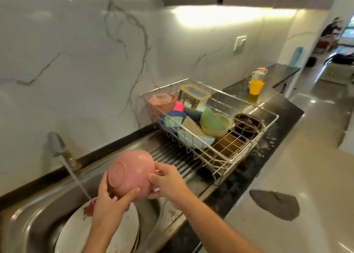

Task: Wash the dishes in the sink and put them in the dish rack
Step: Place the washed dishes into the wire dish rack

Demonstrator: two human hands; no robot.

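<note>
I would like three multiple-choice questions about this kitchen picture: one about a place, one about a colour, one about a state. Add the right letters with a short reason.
1. Where is the dish rack?
A. inside the sink
B. on the counter, right of the sink
C. on the floor

2. What colour is the bowl held by both hands?
A. pink
B. black
C. yellow

3. What is the state of the tap?
A. off
B. running
C. covered by a cloth

Answers:
1 B, the rack stands beside the sink.
2 A, the left hand and right hand grip a pink bowl.
3 B, water streams from it.
</note>
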